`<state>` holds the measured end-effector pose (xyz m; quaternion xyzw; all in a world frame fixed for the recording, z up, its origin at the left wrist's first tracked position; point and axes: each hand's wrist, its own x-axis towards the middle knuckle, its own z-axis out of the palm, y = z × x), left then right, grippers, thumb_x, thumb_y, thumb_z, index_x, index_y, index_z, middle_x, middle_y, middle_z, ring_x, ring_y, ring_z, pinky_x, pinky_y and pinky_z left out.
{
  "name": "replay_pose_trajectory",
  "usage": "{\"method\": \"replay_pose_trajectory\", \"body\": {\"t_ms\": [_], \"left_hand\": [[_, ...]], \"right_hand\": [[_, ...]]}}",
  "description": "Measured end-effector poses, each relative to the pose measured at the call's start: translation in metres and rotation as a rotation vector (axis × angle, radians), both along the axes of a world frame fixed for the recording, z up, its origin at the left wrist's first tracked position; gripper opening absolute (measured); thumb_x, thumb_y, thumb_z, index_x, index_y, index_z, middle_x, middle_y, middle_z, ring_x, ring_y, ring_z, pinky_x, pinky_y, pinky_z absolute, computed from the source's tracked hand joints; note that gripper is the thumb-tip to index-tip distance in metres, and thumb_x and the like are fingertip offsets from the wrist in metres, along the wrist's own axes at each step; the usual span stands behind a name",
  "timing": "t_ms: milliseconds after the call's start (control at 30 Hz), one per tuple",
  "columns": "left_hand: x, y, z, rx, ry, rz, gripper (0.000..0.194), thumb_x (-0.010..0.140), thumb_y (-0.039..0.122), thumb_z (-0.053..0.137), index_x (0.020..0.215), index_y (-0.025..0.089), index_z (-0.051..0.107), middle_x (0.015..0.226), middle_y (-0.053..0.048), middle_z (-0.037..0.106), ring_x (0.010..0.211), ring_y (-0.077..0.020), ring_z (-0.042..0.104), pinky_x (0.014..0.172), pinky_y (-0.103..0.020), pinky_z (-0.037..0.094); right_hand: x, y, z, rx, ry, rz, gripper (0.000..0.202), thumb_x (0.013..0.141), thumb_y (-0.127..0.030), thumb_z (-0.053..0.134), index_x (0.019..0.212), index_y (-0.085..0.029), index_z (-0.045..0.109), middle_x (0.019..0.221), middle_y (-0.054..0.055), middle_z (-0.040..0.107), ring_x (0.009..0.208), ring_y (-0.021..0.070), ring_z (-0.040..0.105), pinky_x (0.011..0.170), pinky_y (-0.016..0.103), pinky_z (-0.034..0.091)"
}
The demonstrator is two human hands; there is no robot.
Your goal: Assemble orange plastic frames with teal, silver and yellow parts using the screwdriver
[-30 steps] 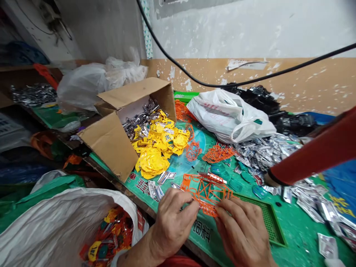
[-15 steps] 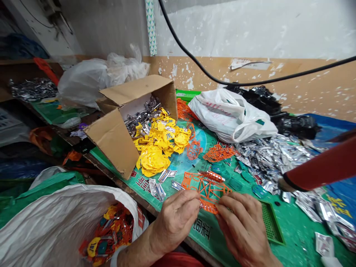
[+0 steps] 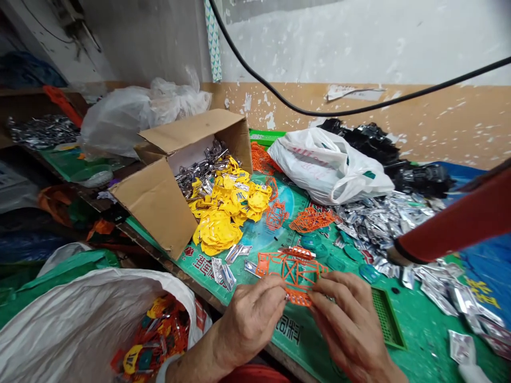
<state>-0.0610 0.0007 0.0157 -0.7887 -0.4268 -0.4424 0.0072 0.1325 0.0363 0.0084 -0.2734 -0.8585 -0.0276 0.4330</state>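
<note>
Between my two hands is an orange plastic lattice frame (image 3: 296, 276), held just above the green table covering. My left hand (image 3: 255, 314) pinches its near left edge with thumb and forefinger. At the near right side, my right hand (image 3: 351, 319) grips the frame with closed fingers, their tips partly hidden. Small silvery pieces show along the frame's near and far strips. Several printed foil packets (image 3: 224, 272) lie just left of the frame. Beyond it are more orange lattice frames (image 3: 313, 219) and teal plastic pieces (image 3: 313, 242).
A cardboard box (image 3: 154, 205) on its side spills yellow plastic pieces (image 3: 219, 229) and metallic parts. A white plastic bag (image 3: 329, 165) lies behind silver packets (image 3: 383, 226). A red-sleeved arm (image 3: 455, 223) reaches in from the right. A green basket (image 3: 389, 319) and open sack (image 3: 80, 314) are near.
The view has shifted slightly. Both hands keep their hold on the orange frame, which looks a little more level. The red sleeve at the right has moved slightly left.
</note>
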Motion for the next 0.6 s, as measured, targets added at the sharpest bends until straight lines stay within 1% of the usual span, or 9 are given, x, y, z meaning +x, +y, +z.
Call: {"method": "replay_pose_trajectory", "body": {"t_ms": [133, 167, 267, 300, 333, 433, 533, 600], "left_hand": [[-0.001, -0.003, -0.003, -0.054, -0.057, -0.068, 0.016, 0.09, 0.005, 0.046, 0.093, 0.018, 0.054, 0.081, -0.005, 0.07, 0.073, -0.0142, 0.07, 0.066, -0.021, 0.058], [-0.001, -0.003, -0.004, -0.066, -0.073, -0.076, 0.016, 0.09, 0.005, 0.046, 0.096, 0.018, 0.054, 0.08, -0.005, 0.069, 0.072, -0.0141, 0.07, 0.066, -0.021, 0.058], [-0.001, -0.004, -0.004, -0.132, -0.072, -0.059, 0.026, 0.091, 0.006, 0.046, 0.113, 0.016, 0.053, 0.082, -0.005, 0.068, 0.072, -0.0145, 0.068, 0.065, -0.023, 0.057], [-0.001, -0.004, -0.003, -0.174, -0.053, -0.053, 0.026, 0.091, 0.007, 0.045, 0.113, 0.015, 0.055, 0.082, -0.005, 0.068, 0.073, -0.0149, 0.067, 0.065, -0.023, 0.056], [-0.001, -0.004, -0.002, -0.225, -0.026, -0.051, 0.023, 0.092, 0.007, 0.046, 0.109, 0.015, 0.059, 0.082, -0.005, 0.067, 0.073, -0.0155, 0.066, 0.064, -0.024, 0.056], [-0.003, -0.004, 0.004, -0.363, 0.044, -0.082, 0.017, 0.09, 0.008, 0.051, 0.083, 0.016, 0.065, 0.075, -0.004, 0.064, 0.07, -0.0153, 0.063, 0.062, -0.023, 0.052], [-0.006, -0.005, 0.01, -0.435, 0.051, -0.159, 0.015, 0.086, 0.008, 0.059, 0.074, 0.014, 0.066, 0.07, -0.001, 0.061, 0.065, -0.0128, 0.061, 0.059, -0.02, 0.048], [-0.008, -0.007, 0.012, -0.48, 0.022, -0.199, 0.015, 0.085, 0.009, 0.062, 0.072, 0.015, 0.067, 0.066, 0.001, 0.06, 0.061, -0.0113, 0.059, 0.056, -0.02, 0.045]], "right_hand": [[0.001, 0.001, -0.001, -0.097, 0.04, 0.048, 0.013, 0.088, -0.008, 0.056, 0.093, -0.016, 0.065, 0.088, 0.007, 0.068, 0.095, 0.0232, 0.056, 0.083, 0.042, 0.043], [0.001, 0.001, -0.002, -0.119, 0.041, 0.064, 0.014, 0.088, -0.009, 0.055, 0.093, -0.017, 0.065, 0.088, 0.006, 0.068, 0.096, 0.0229, 0.056, 0.083, 0.042, 0.043], [0.001, 0.003, -0.004, -0.147, 0.037, 0.109, 0.012, 0.09, -0.011, 0.055, 0.093, -0.017, 0.065, 0.088, 0.006, 0.067, 0.095, 0.0225, 0.055, 0.084, 0.042, 0.043], [0.001, 0.004, -0.005, -0.145, 0.037, 0.121, 0.011, 0.09, -0.011, 0.055, 0.093, -0.017, 0.065, 0.088, 0.006, 0.067, 0.094, 0.0222, 0.056, 0.083, 0.042, 0.043], [0.0, 0.004, -0.006, -0.143, 0.034, 0.131, 0.011, 0.091, -0.012, 0.054, 0.092, -0.016, 0.064, 0.087, 0.006, 0.067, 0.093, 0.0217, 0.057, 0.083, 0.042, 0.043], [-0.003, 0.005, -0.004, -0.141, 0.001, 0.157, 0.012, 0.093, -0.015, 0.051, 0.09, -0.017, 0.063, 0.082, 0.005, 0.067, 0.089, 0.02, 0.059, 0.082, 0.039, 0.044], [-0.004, 0.003, 0.003, -0.183, -0.035, 0.199, 0.013, 0.094, -0.018, 0.049, 0.087, -0.018, 0.06, 0.083, 0.006, 0.066, 0.088, 0.0193, 0.06, 0.077, 0.035, 0.048], [-0.003, -0.001, 0.008, -0.255, -0.038, 0.242, 0.012, 0.095, -0.019, 0.048, 0.087, -0.02, 0.058, 0.083, 0.006, 0.065, 0.087, 0.0191, 0.06, 0.075, 0.034, 0.049]]}}
